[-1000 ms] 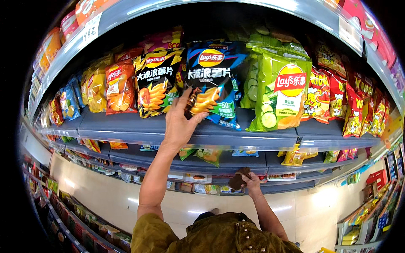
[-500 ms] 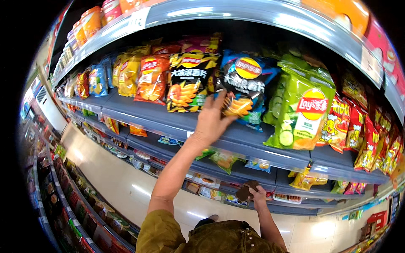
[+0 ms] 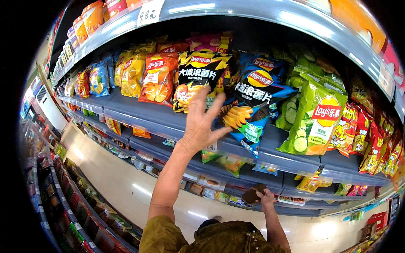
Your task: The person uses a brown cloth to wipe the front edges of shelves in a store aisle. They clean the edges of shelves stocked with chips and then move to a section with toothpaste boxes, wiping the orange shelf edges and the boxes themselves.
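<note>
Single head-worn fisheye, facing forward and down; shelf (image 3: 145, 118) close ahead, floor (image 3: 114, 168) farther below.

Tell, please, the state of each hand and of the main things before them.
Left hand, open, spread; contact with bags unclear
Right hand, closed
Flat brown object, held in the right hand
Blue-black plastic snack bag, puffed, bottom near the shelf's front edge
Yellow-black plastic snack bag, upright, partly hidden by the left hand
Front green plastic snack bag, standing, puffed
</note>
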A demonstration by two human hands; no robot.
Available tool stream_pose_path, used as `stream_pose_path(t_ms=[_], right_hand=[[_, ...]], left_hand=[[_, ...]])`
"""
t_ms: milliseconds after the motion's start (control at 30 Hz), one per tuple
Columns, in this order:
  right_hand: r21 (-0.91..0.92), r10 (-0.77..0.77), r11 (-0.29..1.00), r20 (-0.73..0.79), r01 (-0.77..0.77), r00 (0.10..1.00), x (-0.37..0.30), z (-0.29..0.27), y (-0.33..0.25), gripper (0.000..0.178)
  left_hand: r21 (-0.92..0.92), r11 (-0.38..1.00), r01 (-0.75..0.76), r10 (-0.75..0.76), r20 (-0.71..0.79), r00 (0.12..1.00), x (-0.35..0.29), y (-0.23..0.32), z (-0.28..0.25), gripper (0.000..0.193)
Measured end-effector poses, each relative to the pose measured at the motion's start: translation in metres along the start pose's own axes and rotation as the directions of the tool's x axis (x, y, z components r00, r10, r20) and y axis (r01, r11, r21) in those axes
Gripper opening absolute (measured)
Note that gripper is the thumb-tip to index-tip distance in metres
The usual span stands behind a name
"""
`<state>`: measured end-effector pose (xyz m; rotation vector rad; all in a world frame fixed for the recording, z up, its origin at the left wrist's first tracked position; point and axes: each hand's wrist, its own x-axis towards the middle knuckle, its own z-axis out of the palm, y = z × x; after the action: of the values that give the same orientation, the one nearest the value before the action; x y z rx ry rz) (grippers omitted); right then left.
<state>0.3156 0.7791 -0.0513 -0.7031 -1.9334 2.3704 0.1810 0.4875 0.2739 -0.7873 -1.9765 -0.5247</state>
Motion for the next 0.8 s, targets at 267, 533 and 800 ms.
stream_pose_path(t_ms=[267,533,800], right_hand=[[-0.136,0.044,0.99,-0.027,-0.047,0.999,0.0,0.003,0.006,0.013],[-0.147,0.05,0.987,-0.068,-0.059,0.996,0.009,-0.008,0.021,0.012],[-0.145,0.078,0.986,-0.07,-0.087,0.994,0.003,0.0,0.009,0.015]], left_hand=[[0.053,0.998,0.016,-0.02,0.087,0.996,0.003,0.045,0.044,0.067],[0.183,0.978,0.103,-0.072,-0.168,0.983,0.0,0.001,0.0,0.086],[-0.346,0.782,0.518,-0.548,0.015,0.836,0.006,-0.077,0.0,0.095]])
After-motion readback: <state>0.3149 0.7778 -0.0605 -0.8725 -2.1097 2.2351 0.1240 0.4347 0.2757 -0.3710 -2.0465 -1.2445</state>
